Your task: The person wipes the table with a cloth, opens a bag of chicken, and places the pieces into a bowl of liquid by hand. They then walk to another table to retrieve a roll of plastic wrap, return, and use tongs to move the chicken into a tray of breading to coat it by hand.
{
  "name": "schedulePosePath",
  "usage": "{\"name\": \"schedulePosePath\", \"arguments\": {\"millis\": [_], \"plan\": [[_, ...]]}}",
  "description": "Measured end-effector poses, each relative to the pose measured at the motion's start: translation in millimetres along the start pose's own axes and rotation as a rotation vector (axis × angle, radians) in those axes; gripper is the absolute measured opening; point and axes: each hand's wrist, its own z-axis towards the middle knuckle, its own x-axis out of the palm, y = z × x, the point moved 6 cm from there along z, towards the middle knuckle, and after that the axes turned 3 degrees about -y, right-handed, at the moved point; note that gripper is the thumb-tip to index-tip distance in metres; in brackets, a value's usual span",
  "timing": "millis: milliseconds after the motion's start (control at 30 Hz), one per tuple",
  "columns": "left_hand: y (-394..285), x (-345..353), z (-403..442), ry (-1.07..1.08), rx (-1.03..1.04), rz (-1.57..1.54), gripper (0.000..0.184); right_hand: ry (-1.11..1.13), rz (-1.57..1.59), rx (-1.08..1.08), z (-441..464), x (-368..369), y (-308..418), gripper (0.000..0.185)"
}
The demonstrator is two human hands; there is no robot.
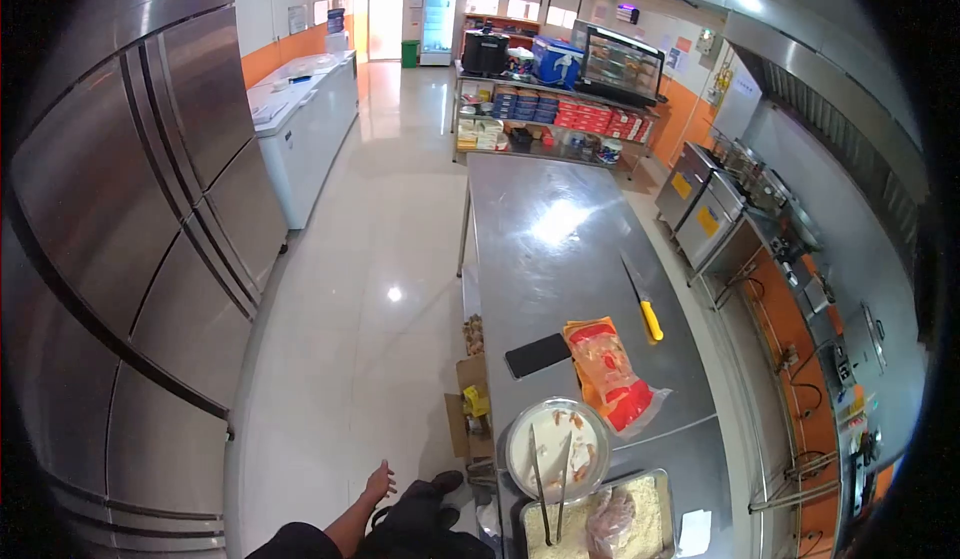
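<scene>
My left hand [379, 481] hangs beside my leg, away from the table, with its fingers apart and nothing in them. What looks like my right hand [610, 522], in a clear plastic glove, is over a metal tray [662, 481] of pale yellow crumbs [638, 504] at the bottom edge; its fingers cannot be made out. Beyond the tray stands a round bowl [604, 437] of white liquid with several orange-brown pieces. Metal tongs [543, 489] lie across bowl and tray, their tips inside the bowl. A red and orange plastic packet [608, 367] lies past the bowl.
On the steel table [540, 269] are a black phone [537, 356], a yellow-handled knife [651, 321] and a white paper [694, 533]. An open cardboard box [474, 374] stands below its left edge. Steel refrigerators [90, 219] line the left; fryers [712, 209] stand right.
</scene>
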Motion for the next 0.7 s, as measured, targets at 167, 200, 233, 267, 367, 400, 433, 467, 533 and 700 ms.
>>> {"name": "schedulePosePath", "arguments": {"millis": [167,200,233,267,367,400,433,467,533,700], "plan": [[97,-16,16,-0.126,-0.397,-0.156,0.074,-0.082,0.034,-0.042,12,-17,17,0.042],[105,-4,23,-0.120,-0.395,-0.157,0.074,-0.087,0.029,-0.042,18,-13,13,0.042],[116,-4,21,-0.140,-0.418,-0.198,0.073,-0.008,-0.070,0.020,15,-6,8,0.043],[129,-12,16,-0.161,-0.443,-0.237,0.073,0.075,-0.169,0.082,4,-4,7,0.043],[108,6,30,-0.138,-0.125,0.061,0.073,0.129,-0.157,0.084,-5,14,-13,0.047],[98,10,38,-0.089,0.121,0.289,0.074,0.144,-0.140,0.073,-3,24,-16,0.047],[90,8,28,-0.097,0.107,0.274,0.074,0.306,-0.123,0.245,8,11,-7,0.048],[70,8,25,-0.059,-0.003,0.145,0.077,0.271,-0.111,0.204,9,15,-11,0.048],[33,-5,24,-0.021,-0.145,-0.042,0.079,0.207,-0.124,0.162,9,25,-29,0.046],[54,-48,15,-0.114,-0.254,-0.153,0.079,0.128,-0.194,0.141,3,58,-104,0.043]]}}
